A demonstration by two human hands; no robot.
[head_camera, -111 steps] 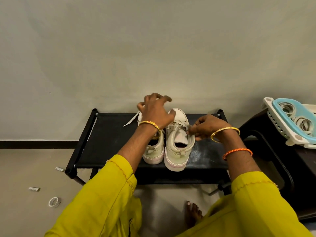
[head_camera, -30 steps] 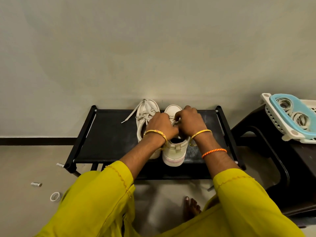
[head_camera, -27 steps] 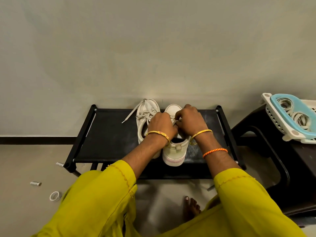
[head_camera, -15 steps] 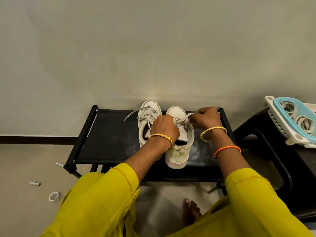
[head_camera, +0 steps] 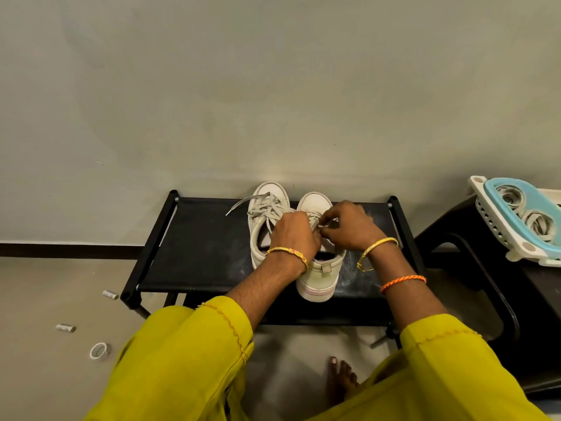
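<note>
Two off-white sneakers stand side by side, toes to the wall, on a black shoe rack [head_camera: 200, 250]. The left sneaker [head_camera: 267, 205] has loose laces trailing to the left. Over the right sneaker [head_camera: 318, 275] both hands meet. My left hand [head_camera: 296, 235] has its fingers curled over the lace area, and my right hand [head_camera: 349, 226] pinches the pale lace [head_camera: 317, 223] between fingertips. The hands hide the knot and most of the tongue.
The rack stands against a plain wall. A dark stool [head_camera: 485, 284] at the right carries a white and blue basket [head_camera: 516, 220] with tape rolls. A tape ring [head_camera: 100, 350] and two small cylinders [head_camera: 65, 328] lie on the floor at left. A bare foot [head_camera: 341, 381] shows below.
My right hand, which had pulled the lace out to the right, has come back in beside my left hand over the right sneaker. The sneakers have not moved.
</note>
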